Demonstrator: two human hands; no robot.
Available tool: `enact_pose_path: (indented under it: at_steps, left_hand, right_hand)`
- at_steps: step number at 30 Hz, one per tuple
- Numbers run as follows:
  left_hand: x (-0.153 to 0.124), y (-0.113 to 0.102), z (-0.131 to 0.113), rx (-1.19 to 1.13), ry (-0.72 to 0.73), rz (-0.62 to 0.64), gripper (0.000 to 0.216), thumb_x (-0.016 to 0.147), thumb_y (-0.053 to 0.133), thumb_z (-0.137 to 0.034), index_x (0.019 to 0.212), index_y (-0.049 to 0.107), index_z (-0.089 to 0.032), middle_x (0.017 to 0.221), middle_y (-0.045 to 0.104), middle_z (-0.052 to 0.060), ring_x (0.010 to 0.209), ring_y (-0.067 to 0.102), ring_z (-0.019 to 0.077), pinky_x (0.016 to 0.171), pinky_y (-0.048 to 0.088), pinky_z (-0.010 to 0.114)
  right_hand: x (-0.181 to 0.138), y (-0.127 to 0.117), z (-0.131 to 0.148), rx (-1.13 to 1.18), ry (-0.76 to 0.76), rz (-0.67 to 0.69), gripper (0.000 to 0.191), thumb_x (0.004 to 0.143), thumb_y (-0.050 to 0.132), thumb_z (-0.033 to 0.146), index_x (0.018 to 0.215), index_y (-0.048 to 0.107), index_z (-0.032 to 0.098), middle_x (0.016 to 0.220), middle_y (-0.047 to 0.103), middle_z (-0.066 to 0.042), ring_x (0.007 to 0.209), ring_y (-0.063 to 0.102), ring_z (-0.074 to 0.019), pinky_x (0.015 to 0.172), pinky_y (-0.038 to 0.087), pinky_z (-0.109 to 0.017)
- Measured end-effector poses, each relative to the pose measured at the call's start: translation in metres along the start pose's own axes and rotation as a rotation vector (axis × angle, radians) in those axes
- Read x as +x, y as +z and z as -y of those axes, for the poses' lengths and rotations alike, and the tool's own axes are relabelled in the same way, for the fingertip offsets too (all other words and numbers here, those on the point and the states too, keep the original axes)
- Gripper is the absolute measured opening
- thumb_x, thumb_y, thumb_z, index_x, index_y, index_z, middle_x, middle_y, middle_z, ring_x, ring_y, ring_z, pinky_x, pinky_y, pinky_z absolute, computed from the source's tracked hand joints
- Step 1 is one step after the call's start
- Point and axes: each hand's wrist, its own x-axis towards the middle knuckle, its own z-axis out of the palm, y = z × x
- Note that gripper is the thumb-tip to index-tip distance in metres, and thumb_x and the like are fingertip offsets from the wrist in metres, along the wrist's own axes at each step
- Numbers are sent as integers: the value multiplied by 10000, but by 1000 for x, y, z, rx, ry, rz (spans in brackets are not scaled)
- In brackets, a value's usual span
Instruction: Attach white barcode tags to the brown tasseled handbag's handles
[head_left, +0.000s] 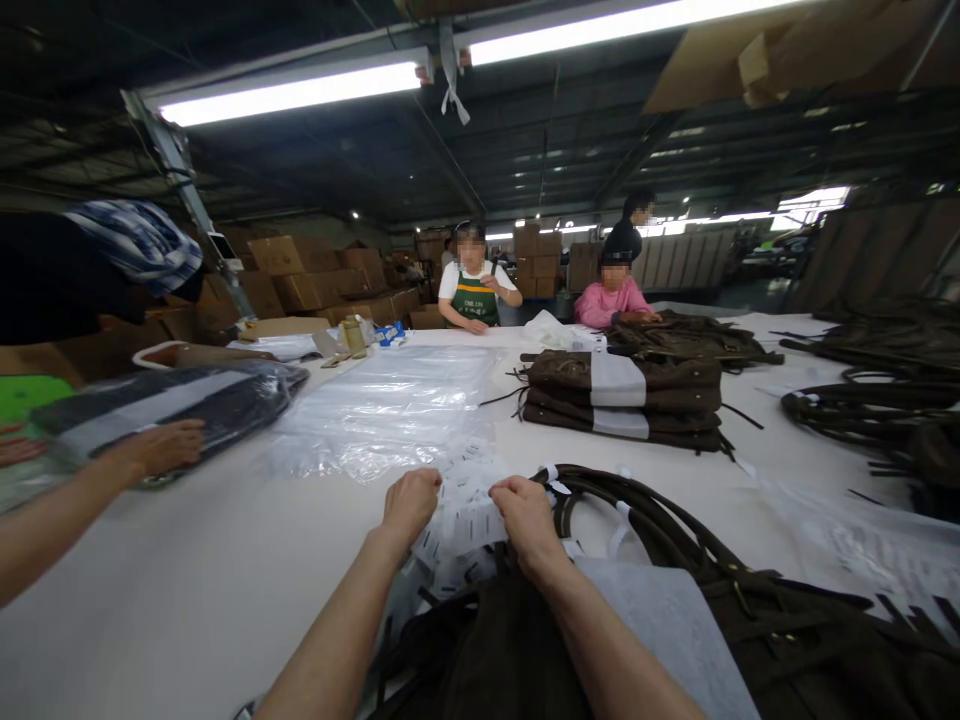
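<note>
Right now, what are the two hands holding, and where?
Both the left hand and right hand grip a bunch of white paper tags at its side edges.

Left hand [409, 503] and right hand [527, 515] on paper tags [466, 520], dark bag [525, 650] below

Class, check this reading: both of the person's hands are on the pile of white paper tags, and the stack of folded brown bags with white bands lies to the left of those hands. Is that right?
Not quite. In the head view the left hand and right hand are on the white paper tags, but the stack of folded brown bags lies farther back on the right, not the left.
</note>
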Motion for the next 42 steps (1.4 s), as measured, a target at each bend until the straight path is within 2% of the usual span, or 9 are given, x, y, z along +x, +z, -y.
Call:
enact_pose_path:
  at_steps: [5, 10, 13, 18, 22, 24, 27, 33, 42]
  left_hand:
    - [-30, -23, -8, -221, 9, -161, 276, 782, 373, -286, 876, 626, -230, 883, 657, 15, 853, 572, 153, 744, 407, 240]
    - [-68, -48, -12, -729, 59, -232, 293, 731, 449, -363, 867, 636, -183, 822, 670, 8, 780, 589, 162, 690, 444, 248]
    - [-84, -62, -14, -826, 30, -266, 335, 699, 494, -390, 907, 619, -160, 877, 666, 28, 816, 590, 170, 708, 452, 254]
    - [-112, -70, -29, -692, 37, -216, 293, 686, 490, -333, 873, 632, -157, 860, 668, 38, 811, 589, 172, 748, 432, 265]
    - [-132, -54, -60, -461, 143, -6, 233, 676, 455, -237, 757, 664, -172, 777, 673, 32, 772, 587, 162, 707, 413, 243]
    - [-136, -42, -77, -353, 169, 84, 243, 660, 442, -184, 742, 671, -177, 791, 673, 39, 809, 581, 166, 714, 398, 238]
    - [-132, -25, -97, -312, 143, 164, 223, 608, 489, -155, 724, 679, -171, 777, 675, 50, 808, 583, 178, 686, 395, 232]
    - [-119, -6, -113, -338, 21, 160, 204, 614, 555, -321, 670, 660, -155, 654, 650, 45, 680, 582, 167, 546, 376, 217]
    - [-104, -5, -117, -410, 8, 38, 125, 626, 508, -225, 578, 608, -168, 614, 613, 38, 664, 558, 160, 590, 366, 241]
  right_hand:
    - [-7, -9, 21, 370, 29, 76, 213, 658, 423, 351, 746, 496, 171, 427, 206, 114, 352, 182, -56, 338, 165, -194]
    - [-24, -20, 50, 607, 35, 178, 210, 605, 509, 348, 712, 484, 169, 393, 196, 133, 337, 128, -37, 325, 98, -191]
    - [-40, -36, 65, 615, 45, 296, 179, 594, 551, 310, 684, 495, 166, 369, 222, 134, 323, 127, -29, 333, 72, -196]
    - [-75, -87, 78, 177, -113, 333, 127, 674, 514, 282, 647, 538, 160, 396, 317, 94, 356, 254, -50, 371, 154, -206]
    - [-110, -129, 75, -505, -441, 108, 171, 749, 444, 216, 638, 565, 169, 558, 547, 11, 539, 475, -108, 497, 255, -232]
    - [-126, -144, 71, -842, -553, -10, 193, 793, 400, 199, 695, 565, 179, 611, 591, -11, 578, 517, -132, 513, 229, -253]
    - [-142, -159, 64, -1138, -640, -55, 198, 814, 366, 151, 718, 538, 179, 658, 612, -24, 578, 548, -145, 502, 181, -277]
    - [-152, -167, 56, -1178, -700, -21, 179, 822, 370, 143, 719, 508, 192, 681, 615, -1, 605, 571, -144, 500, 179, -282]
    - [-147, -157, 39, -1198, -644, 75, 197, 798, 365, 106, 731, 530, 188, 709, 630, -22, 598, 568, -155, 491, 173, -296]
